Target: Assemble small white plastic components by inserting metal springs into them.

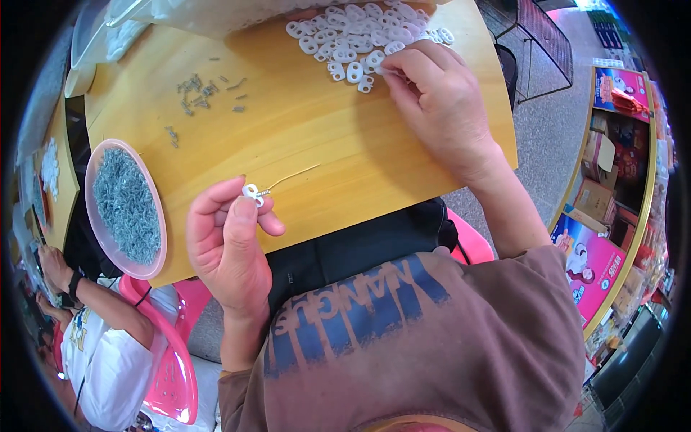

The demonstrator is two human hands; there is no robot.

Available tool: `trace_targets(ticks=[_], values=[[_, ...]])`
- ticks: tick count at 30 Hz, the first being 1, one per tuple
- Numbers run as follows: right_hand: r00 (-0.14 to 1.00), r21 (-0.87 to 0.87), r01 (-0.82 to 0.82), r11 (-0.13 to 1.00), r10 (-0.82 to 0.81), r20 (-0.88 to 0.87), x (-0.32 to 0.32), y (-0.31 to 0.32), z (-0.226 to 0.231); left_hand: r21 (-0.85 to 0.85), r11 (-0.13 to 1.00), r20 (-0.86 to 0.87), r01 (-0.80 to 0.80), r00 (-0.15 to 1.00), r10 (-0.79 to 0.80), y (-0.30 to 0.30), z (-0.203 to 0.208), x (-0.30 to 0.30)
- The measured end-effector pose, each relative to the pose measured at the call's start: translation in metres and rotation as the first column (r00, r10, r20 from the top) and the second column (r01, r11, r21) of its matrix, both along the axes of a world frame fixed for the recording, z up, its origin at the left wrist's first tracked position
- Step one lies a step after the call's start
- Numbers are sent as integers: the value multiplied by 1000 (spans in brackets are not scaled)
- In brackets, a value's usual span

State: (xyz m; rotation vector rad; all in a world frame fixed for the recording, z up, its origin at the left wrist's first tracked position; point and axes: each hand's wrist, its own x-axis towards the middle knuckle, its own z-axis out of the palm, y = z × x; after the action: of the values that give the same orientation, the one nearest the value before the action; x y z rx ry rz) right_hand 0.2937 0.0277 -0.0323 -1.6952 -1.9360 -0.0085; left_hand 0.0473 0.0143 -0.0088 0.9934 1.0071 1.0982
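Observation:
My left hand (234, 237) pinches a white two-hole plastic piece (250, 191) between thumb and fingers, above the table's near edge. A small metal spring (263, 193) sits against that piece, and a thin brass-coloured wire (295, 174) sticks out from it to the right. At the far side, my right hand (439, 101) has its thumb and forefinger closed at the edge of a pile of white two-hole plastic pieces (345, 43). A bit of white plastic (382, 70) shows at those fingertips, mostly hidden by them.
Loose small springs (196, 92) lie scattered on the wooden table (288, 115). An oval pink bowl (162, 241) full of springs stands at the left edge. A large translucent bag (216, 18) lies at the back. On the left sits another person (108, 324); shelves (612, 180) stand at right.

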Motion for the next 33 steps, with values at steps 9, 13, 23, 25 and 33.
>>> trace_targets(ticks=[9, 13, 23, 25, 33], values=[[209, -268, -224, 937, -223, -952, -29, -16, 34, 6, 1000, 35, 11, 999, -11, -1, 1, 0], [-84, -214, -380, 900, -264, -961, -50, -18, 47, 33, 999, 29, 32, 999, -33, 0, 8, 4], [-200, -200, -571, 796, -371, -907, -69, -22, 39, 48, 993, 110, 111, 987, -115, 1, 16, 4], [-215, -183, -572, 800, -361, -907, -71, -22, 37, 55, 990, 107, 128, 985, -134, 1, 14, 3], [-122, -223, -592, 775, -360, -925, -72, -21, 37, 48, 997, 5, 55, 998, -55, -2, 16, 7]])
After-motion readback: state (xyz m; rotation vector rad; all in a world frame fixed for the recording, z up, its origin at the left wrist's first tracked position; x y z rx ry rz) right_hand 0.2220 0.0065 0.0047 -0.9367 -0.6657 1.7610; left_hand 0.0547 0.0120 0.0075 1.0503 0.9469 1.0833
